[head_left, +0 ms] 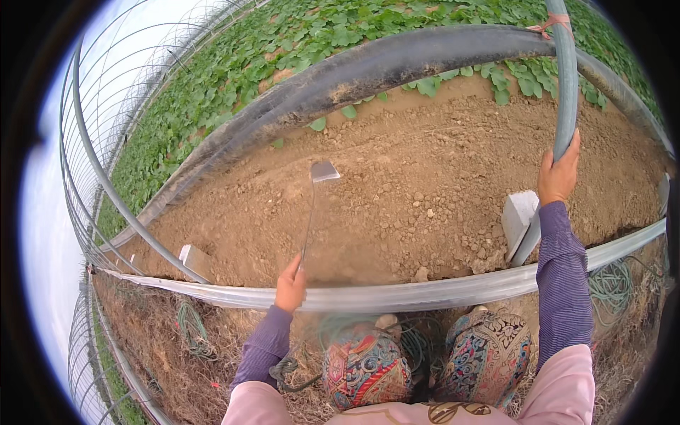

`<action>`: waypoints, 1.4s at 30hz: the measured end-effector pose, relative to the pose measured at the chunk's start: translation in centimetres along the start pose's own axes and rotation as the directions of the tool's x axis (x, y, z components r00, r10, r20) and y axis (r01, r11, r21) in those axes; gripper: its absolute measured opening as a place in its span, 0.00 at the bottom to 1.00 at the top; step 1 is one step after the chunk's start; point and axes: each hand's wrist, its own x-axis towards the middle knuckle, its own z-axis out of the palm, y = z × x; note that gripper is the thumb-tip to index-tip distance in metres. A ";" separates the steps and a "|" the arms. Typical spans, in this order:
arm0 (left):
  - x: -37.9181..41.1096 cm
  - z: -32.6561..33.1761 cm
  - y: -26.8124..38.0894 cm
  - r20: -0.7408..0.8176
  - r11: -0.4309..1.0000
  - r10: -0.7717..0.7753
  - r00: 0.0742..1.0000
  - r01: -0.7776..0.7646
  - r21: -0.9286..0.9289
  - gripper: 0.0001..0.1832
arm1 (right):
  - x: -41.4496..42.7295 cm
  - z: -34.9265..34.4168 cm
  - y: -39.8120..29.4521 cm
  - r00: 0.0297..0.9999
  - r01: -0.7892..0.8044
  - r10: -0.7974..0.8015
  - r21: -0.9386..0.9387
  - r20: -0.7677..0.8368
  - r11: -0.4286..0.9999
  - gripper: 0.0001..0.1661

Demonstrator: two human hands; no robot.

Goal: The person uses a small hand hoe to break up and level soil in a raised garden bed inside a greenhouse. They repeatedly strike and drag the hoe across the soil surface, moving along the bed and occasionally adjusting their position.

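My left hand (290, 284) is closed around the thin handle of a small hoe (324, 171). The hoe's flat metal blade lies over or against the bare brown soil (388, 212); contact cannot be told. To the right, my right hand (559, 169) grips an upright grey metal hoop pipe (566, 90) of the tunnel frame. A pink tie wraps this pipe near the top of the view. Just left of the pipe's foot stands a pale concrete block (519, 218).
A pale metal rail (414, 298) runs across before my knees. Beyond the soil hangs rolled dark plastic film (393, 61), with leafy green plants (212, 98) behind. Green rope coils (611, 287) lie on dry grass. More hoops (106, 180) curve up at left.
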 end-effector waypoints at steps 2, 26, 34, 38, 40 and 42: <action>-1.1 1.0 -5.0 -0.142 0.898 0.402 0.905 -0.359 0.255 0.20 | -0.1 0.1 -0.3 1.000 -0.010 0.010 -0.002 0.002 1.000 0.37; 8.6 6.6 6.9 0.393 0.999 -0.033 0.919 0.047 -0.027 0.22 | 0.2 -0.1 0.5 0.999 -0.046 0.046 -0.019 -0.007 0.999 0.38; 7.4 6.5 7.3 0.450 0.994 -0.087 0.889 0.048 0.097 0.21 | 0.1 0.0 0.3 0.998 -0.054 0.055 -0.008 0.010 0.998 0.38; 2.3 7.7 7.9 0.251 0.976 0.211 0.945 -0.187 -0.116 0.20 | 0.1 0.0 0.5 0.999 -0.042 0.041 -0.022 -0.017 0.999 0.38; 2.6 7.2 7.9 0.461 1.000 -0.013 0.887 0.011 0.007 0.20 | 0.0 0.2 0.0 0.998 -0.058 0.057 0.008 0.008 0.998 0.38; 2.8 6.8 8.7 0.526 0.996 -0.081 0.847 0.087 0.014 0.21 | 0.0 0.3 0.2 0.996 -0.077 0.076 0.023 0.041 0.997 0.38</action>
